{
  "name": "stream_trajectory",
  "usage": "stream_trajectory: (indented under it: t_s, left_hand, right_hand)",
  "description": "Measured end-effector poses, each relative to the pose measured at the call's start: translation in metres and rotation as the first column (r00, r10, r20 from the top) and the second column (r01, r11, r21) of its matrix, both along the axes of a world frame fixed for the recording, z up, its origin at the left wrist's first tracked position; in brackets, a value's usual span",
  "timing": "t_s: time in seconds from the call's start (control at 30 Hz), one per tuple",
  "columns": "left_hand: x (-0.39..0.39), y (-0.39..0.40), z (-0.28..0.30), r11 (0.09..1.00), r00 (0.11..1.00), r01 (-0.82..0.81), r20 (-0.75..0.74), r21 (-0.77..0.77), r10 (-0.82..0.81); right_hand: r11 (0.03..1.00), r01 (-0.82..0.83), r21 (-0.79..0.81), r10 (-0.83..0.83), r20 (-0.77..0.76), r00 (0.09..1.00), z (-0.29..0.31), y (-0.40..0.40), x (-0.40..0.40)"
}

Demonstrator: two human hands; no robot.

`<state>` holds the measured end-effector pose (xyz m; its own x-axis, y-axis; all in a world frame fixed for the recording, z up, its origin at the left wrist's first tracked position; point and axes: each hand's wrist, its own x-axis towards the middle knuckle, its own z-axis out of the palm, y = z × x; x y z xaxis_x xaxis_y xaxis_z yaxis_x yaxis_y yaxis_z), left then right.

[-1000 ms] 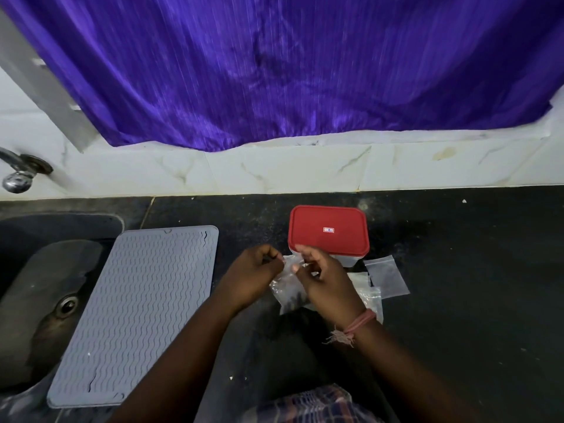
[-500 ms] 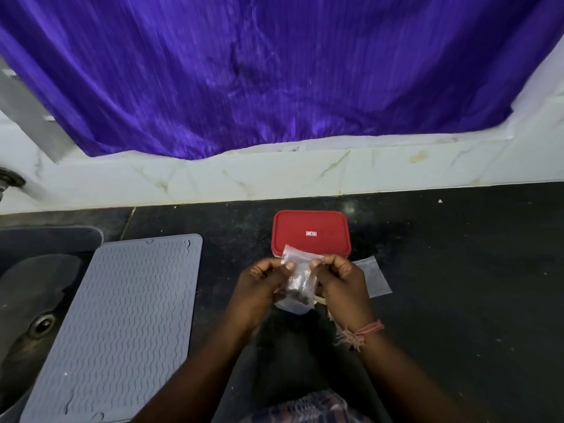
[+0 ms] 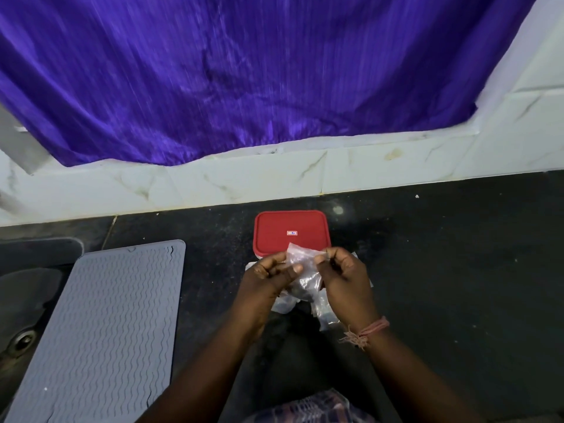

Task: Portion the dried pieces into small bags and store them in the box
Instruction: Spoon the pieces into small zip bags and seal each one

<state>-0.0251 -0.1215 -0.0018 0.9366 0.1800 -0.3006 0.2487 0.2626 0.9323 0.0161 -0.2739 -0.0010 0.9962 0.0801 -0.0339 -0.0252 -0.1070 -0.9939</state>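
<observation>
A small clear plastic bag point(image 3: 303, 270) with dark dried pieces at its bottom hangs between my two hands, just in front of the box. My left hand point(image 3: 268, 277) pinches the bag's top edge from the left. My right hand point(image 3: 343, 277) pinches the same edge from the right. The box point(image 3: 290, 232) has a red lid with a small label and sits shut on the black counter, right behind the bag. More clear bags point(image 3: 325, 312) lie on the counter under my hands, partly hidden by them.
A grey ribbed silicone mat point(image 3: 103, 325) lies to the left, partly over the sink point(image 3: 21, 315). Behind the black counter point(image 3: 457, 254) runs a white tiled ledge point(image 3: 396, 166) with a purple curtain point(image 3: 244, 71) above it.
Both hands have lifted the bag off the counter and hold its top edge in front of the red lid. The camera has shifted right, so the tap has left the view.
</observation>
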Motion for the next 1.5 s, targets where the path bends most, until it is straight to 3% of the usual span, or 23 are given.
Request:
stream_trajectory:
  t_s: [0.17, 0.33, 0.57, 0.67, 0.83, 1.2, 1.5]
  left_hand:
    - [0.004, -0.013, 0.008, 0.999, 0.999, -0.015, 0.030, 0.051, 0.013]
    - [0.004, -0.026, 0.003, 1.000, 1.000, -0.009, 0.011, -0.012, 0.009]
    - [0.005, -0.035, -0.007, 0.995, 0.999, -0.004, -0.035, 0.095, 0.008]
    - [0.003, -0.040, -0.010, 0.997, 0.999, 0.024, -0.039, 0.068, -0.021]
    - [0.005, -0.044, -0.010, 0.999, 0.995, -0.020, -0.098, 0.040, 0.024]
    - [0.007, -0.048, -0.013, 0.997, 0.995, -0.008, -0.097, 0.081, 0.016]
    - [0.002, -0.064, -0.031, 0.996, 0.986, 0.039, -0.165, 0.076, -0.026]
  right_hand:
    - [0.996, -0.067, -0.067, 0.071, 0.062, 0.996, -0.003, -0.003, -0.009]
    - [0.997, -0.057, -0.052, 0.060, 0.063, 0.996, -0.005, -0.009, -0.016]
    - [0.996, 0.058, 0.074, -0.052, -0.084, 0.995, -0.019, -0.021, -0.018]
    - [0.983, 0.125, 0.132, -0.101, -0.174, 0.979, -0.026, -0.026, -0.018]
    - [0.975, 0.157, 0.157, -0.124, -0.202, 0.972, -0.027, -0.036, -0.010]
    - [0.949, 0.104, 0.298, 0.014, -0.369, 0.929, -0.040, -0.047, -0.011]
    - [0.945, 0.227, 0.235, -0.120, -0.397, 0.910, -0.056, -0.063, -0.015]
